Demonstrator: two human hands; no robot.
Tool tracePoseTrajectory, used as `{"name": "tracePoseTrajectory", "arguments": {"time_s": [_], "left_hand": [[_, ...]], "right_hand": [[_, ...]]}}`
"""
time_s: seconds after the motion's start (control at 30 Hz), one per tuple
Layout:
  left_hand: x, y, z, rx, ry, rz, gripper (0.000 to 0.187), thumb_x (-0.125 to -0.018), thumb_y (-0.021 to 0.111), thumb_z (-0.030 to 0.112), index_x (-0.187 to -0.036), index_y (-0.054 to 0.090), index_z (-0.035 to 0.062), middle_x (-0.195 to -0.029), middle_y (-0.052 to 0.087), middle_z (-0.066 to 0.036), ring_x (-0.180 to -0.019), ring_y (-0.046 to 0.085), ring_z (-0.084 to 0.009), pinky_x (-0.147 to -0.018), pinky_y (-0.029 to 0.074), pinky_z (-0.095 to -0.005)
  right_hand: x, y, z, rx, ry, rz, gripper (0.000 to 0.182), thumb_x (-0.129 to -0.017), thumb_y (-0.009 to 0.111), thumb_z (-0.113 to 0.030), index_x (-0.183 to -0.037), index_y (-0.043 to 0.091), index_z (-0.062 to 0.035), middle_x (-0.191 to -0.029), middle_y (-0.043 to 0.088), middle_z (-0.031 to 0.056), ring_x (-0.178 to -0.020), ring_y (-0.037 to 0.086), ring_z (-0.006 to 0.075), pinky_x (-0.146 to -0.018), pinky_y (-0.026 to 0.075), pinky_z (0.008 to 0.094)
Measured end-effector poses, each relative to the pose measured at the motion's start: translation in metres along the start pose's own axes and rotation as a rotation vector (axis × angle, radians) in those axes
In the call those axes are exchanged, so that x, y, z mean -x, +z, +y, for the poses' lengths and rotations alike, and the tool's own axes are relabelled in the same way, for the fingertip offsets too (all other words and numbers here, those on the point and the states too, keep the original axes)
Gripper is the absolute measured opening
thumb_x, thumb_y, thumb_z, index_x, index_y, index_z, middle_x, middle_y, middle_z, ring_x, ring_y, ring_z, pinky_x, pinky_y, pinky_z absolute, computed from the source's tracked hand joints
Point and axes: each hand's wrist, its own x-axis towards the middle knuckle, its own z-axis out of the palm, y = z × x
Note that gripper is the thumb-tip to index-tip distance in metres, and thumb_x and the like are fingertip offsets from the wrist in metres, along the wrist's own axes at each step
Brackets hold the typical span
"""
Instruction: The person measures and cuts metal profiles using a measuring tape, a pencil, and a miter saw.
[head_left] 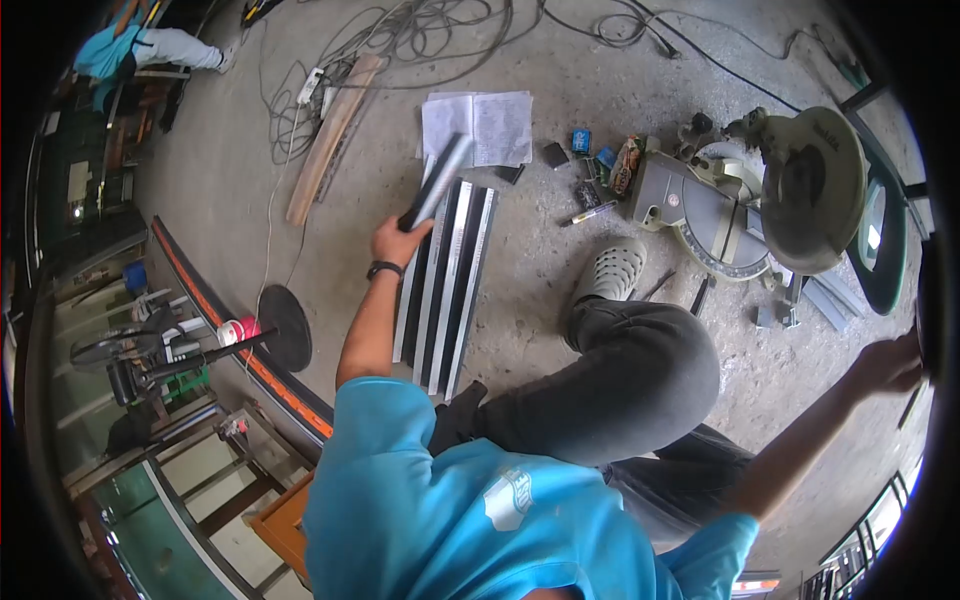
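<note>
My left hand (400,243) is wrapped round the lower end of a short dark-and-silver metal profile (440,182), which slants up from the floor. Beneath and beside it, several long metal profiles (462,290) lie side by side on the concrete. An open paper booklet (500,128) rests past their far end, partly behind the held piece. Far off to the right, my right hand (888,366) has its fingers curled at the dark edge of the view. Whatever it grips there I cannot make out.
A miter saw (690,205) stands at the right, with metal offcuts (832,300) beside it. A marker (594,213) and small packets lie near. Coiled cables (420,40) and a wooden strip (335,140) are at the back. A fan (125,360) is at the left.
</note>
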Motion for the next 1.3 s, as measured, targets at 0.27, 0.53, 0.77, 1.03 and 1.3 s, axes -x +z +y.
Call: {"name": "tracePoseTrajectory", "arguments": {"time_s": [0.27,0.53,0.77,1.03,1.3], "left_hand": [[-0.045,0.048,-0.12,-0.152,-0.287,-0.278,0.095,-0.072,0.073,0.079,-0.122,0.073,-0.0008,-0.123,0.071,-0.028,-0.121,0.065,-0.043,-0.104,0.05,-0.0489],[-0.046,0.065,-0.093,0.164,-0.47,-0.387,0.108,-0.079,0.063,0.085,-0.125,0.067,-0.0123,-0.128,0.069,-0.028,-0.124,0.063,-0.0405,-0.106,0.048,-0.0467],[-0.024,0.061,-0.011,0.315,0.048,-0.143,0.059,-0.103,0.061,0.051,-0.121,0.068,-0.0042,-0.111,0.074,-0.023,-0.1,0.07,-0.034,-0.091,0.053,-0.0426],[0.014,0.078,0.193,0.529,0.543,-0.436,0.028,-0.102,0.067,0.022,-0.115,0.069,-0.0022,-0.103,0.072,-0.019,-0.094,0.071,-0.0279,-0.085,0.054,-0.0367],[-0.006,0.097,0.351,0.005,0.96,-0.444,0.045,-0.086,0.08,0.034,-0.121,0.07,0.0072,-0.118,0.072,-0.014,-0.109,0.068,-0.0363,-0.092,0.052,-0.0494]], "right_hand": [[0.177,0.028,-0.127,-0.335,1.246,-1.021,0.042,-0.108,0.053,-0.039,-0.111,0.068,0.0004,-0.084,0.066,0.0054,-0.074,0.058,0.0142,-0.07,0.049,0.0332],[0.3,0.091,-0.055,-0.456,1.728,-0.52,0.036,-0.105,0.062,-0.038,-0.113,0.065,-0.0026,-0.086,0.066,0.003,-0.068,0.062,0.0121,-0.062,0.053,0.0303],[0.257,0.188,0.031,-0.786,2.106,0.396,0.039,-0.102,0.063,-0.043,-0.116,0.056,-0.0073,-0.092,0.062,0.0064,-0.073,0.067,0.0215,-0.062,0.059,0.0337],[0.29,0.225,-0.042,-0.829,1.981,0.015,0.054,-0.093,0.076,-0.048,-0.113,0.062,-0.0003,-0.104,0.066,0.0131,-0.085,0.071,0.0243,-0.068,0.062,0.0408],[0.303,0.171,-0.159,-0.397,1.324,-1.085,0.064,-0.096,0.065,-0.055,-0.126,0.063,0.0011,-0.125,0.067,0.0206,-0.116,0.063,0.0367,-0.088,0.056,0.0457]]}}
